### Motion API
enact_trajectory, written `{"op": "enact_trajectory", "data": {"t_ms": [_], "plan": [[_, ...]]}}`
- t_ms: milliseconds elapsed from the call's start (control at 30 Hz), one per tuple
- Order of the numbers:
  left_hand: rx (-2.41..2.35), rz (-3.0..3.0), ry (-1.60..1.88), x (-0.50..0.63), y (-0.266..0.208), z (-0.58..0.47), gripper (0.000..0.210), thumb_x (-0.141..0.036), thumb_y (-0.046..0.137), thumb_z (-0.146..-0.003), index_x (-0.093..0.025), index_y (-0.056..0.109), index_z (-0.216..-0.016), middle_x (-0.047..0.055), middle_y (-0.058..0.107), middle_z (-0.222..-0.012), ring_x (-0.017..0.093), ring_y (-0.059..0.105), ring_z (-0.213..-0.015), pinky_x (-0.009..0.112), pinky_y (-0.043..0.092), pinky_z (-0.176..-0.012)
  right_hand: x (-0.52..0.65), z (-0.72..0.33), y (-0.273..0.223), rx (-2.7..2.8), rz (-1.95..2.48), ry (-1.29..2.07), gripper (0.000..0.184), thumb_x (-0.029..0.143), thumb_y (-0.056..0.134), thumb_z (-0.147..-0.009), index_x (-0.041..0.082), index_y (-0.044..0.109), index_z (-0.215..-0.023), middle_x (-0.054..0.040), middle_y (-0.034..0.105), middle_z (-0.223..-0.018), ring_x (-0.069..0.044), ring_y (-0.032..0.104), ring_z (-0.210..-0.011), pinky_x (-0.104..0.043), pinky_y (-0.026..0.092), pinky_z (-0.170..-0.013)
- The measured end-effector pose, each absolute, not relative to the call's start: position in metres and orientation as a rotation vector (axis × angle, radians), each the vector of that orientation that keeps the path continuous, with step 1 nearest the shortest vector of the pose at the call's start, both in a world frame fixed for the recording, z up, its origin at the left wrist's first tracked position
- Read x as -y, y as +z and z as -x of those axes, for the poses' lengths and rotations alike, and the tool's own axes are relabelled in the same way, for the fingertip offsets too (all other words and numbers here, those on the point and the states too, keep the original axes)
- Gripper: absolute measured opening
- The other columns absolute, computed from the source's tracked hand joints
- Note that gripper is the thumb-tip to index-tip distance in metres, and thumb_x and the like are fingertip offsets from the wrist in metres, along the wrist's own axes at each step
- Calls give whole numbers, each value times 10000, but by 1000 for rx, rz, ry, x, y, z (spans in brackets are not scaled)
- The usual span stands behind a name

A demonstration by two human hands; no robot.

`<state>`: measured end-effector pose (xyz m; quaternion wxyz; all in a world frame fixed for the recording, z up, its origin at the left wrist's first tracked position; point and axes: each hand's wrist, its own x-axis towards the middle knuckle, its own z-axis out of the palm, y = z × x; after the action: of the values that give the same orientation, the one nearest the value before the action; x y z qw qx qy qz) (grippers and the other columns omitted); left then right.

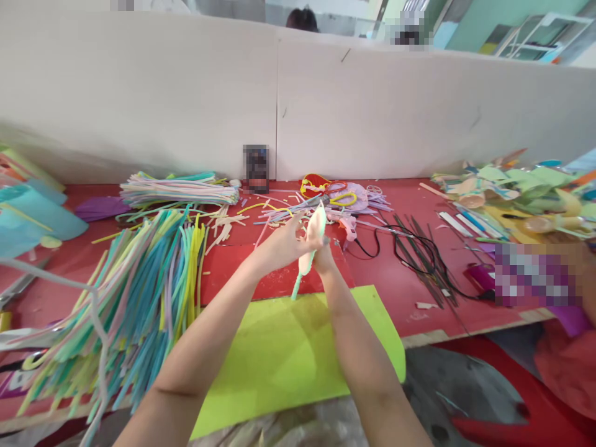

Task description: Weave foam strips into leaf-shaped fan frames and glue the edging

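Note:
Both of my hands are raised together over the near middle of the table, around a cream petal-shaped craft piece [315,228] edged in mint green. A fuzzy mint-green stem, like a pipe cleaner, sticks out below it. My left hand [282,241] grips the piece from the left side, thumb and fingers against it. On the right, my right hand [323,256] closes around its lower part, with most of its fingers hidden. Just behind the hands lies a pink glue gun [347,227] with a black cord.
Bundled pipe cleaners [149,279] spread over the left side, with another bundle [179,189] behind. A lime-green sheet [279,354] hangs over the front edge. Dark rods and a black cable [426,254] lie to the right. A white partition [186,93] stands behind the red table [386,298].

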<state>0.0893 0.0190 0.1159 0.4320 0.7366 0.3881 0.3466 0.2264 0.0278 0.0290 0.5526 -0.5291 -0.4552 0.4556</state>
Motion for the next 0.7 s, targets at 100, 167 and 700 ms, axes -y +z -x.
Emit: {"op": "enact_trajectory", "data": {"t_ms": [100, 167, 700], "plan": [[-898, -1794, 737, -18, 115, -87, 433, -314, 682, -680, -224, 625, -1100, 81, 680, -1028, 249, 640, -943, 337, 516, -779, -24, -221, 31, 866, 1165, 1155, 355, 562, 499, -755, 209, 475, -755, 60, 396, -553, -70, 348, -460, -195, 286, -435], [-856, -1671, 692, -21, 115, -77, 363, -309, 649, -706, -214, 649, -1056, 80, 694, -962, 232, 661, -846, 318, 545, -676, -25, -219, 34, 793, 1179, 1220, 379, 586, 522, -736, 213, 487, -796, 71, 401, -545, -57, 337, -421, -182, 271, -408], [-1037, -670, 1333, -46, 49, 27, 281, -317, 612, -756, -136, 642, -968, 90, 713, -937, 204, 670, -864, 296, 545, -759, -21, -199, 29, 1815, 1388, 771, 269, 413, 735, -644, 214, 719, -824, -20, 569, -751, -164, 533, -741, -288, 416, -740]]}}
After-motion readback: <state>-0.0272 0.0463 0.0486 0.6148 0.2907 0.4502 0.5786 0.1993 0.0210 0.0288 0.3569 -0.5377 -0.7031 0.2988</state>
